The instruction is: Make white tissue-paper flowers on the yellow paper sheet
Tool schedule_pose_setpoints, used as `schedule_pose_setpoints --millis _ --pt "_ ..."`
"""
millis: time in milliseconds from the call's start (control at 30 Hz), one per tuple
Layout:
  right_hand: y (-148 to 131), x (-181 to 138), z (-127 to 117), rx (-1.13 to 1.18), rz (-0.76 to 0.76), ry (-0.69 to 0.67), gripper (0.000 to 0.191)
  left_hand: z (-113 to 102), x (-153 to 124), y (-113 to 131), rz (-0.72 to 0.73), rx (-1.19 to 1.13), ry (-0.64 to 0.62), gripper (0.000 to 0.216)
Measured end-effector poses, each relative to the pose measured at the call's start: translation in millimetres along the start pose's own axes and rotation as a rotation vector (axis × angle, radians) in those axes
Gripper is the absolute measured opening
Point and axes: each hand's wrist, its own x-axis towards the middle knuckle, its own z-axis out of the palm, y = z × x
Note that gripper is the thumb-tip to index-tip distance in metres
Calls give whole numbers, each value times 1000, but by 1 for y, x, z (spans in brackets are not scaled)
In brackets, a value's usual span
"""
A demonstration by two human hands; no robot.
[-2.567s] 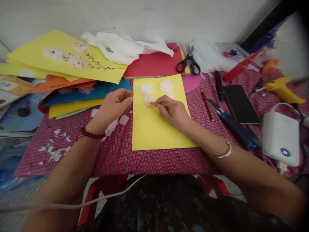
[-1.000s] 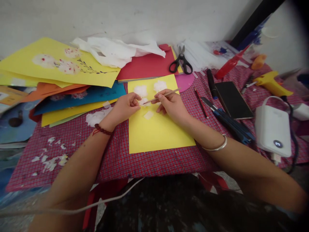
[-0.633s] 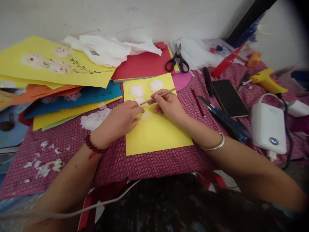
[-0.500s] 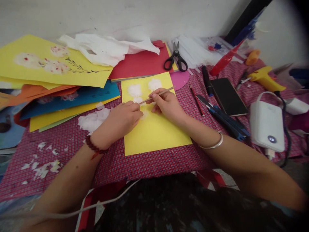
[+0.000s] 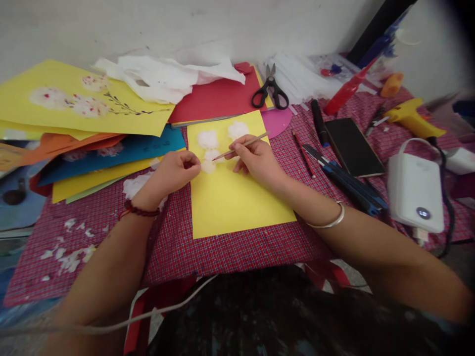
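Note:
A yellow paper sheet (image 5: 233, 198) lies on the red checked cloth in front of me. Near its top edge sit white tissue puffs (image 5: 208, 139). My right hand (image 5: 258, 160) grips a thin wooden stick (image 5: 243, 145), whose tip points at a small tissue puff (image 5: 208, 165). At the sheet's left edge, my left hand (image 5: 174, 170) is curled, its fingertips pinched together right beside that puff. What the left fingers hold is too small to make out. More white tissue (image 5: 133, 185) lies under the left wrist.
Stacked coloured sheets (image 5: 92, 128) and crumpled white tissue (image 5: 166, 76) lie at the left and back. Black scissors (image 5: 270, 91), pens (image 5: 345, 180), a black phone (image 5: 354, 147), a white power bank (image 5: 415, 190) and a yellow glue gun (image 5: 411, 117) crowd the right. Tissue scraps (image 5: 67, 252) litter the near left.
My left hand has drawn back from the middle of the sheet to its left edge and curled into a pinch. The loose flat tissue piece has gone; a small puff lies at the stick's tip.

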Motion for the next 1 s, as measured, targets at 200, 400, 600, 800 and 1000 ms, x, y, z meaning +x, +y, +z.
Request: schedule_pose_setpoints --millis 200,400,600,800,1000 --pt "0 -1 0 -9 -17 8 30 9 7 -1 50 95 59 10" --pt "-6 -8 2 -3 -108 20 30 14 10 1 59 118 96 10" --pt "5 -9 6 -82 -237 -75 27 14 10 1 78 116 82 12" --pt "9 -9 4 -323 -331 -101 29 13 10 1 72 112 97 13" --pt "1 -18 2 -700 -514 -143 28 6 10 -7 -56 27 94 15"
